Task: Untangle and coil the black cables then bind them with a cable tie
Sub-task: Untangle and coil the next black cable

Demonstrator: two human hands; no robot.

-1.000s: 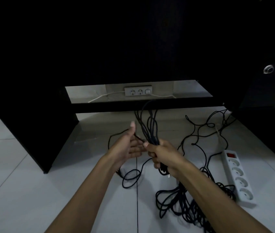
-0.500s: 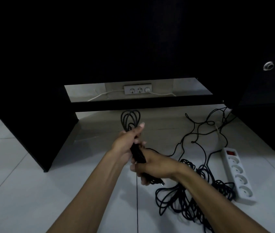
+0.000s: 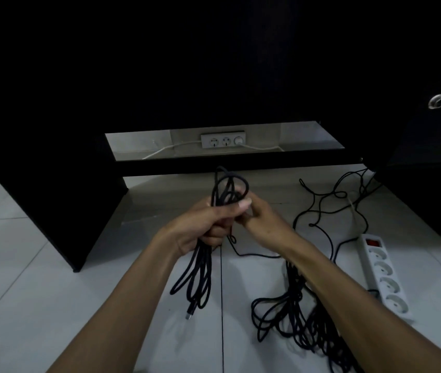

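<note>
My left hand (image 3: 203,224) grips a bundle of coiled black cable (image 3: 200,275) at its middle. Loops stick up above the fist and longer loops hang below, ending in a plug (image 3: 189,313) near the floor. My right hand (image 3: 259,219) is right beside the left, its fingers curled and pinching the upper loops (image 3: 230,184). A thin strand trails from the hands down to the right. A second tangle of black cable (image 3: 297,321) lies on the white tiles under my right forearm. No cable tie is visible.
A white power strip (image 3: 381,275) with a red switch lies on the floor at the right, loose black cable (image 3: 329,200) snaking behind it. A black desk (image 3: 52,162) surrounds the opening ahead; a wall socket (image 3: 223,141) with a white lead sits behind it.
The bundle passed into my left hand, which now grips its middle. My right hand rose from the bundle's lower end to the top loops. The lower loops now hang free.
</note>
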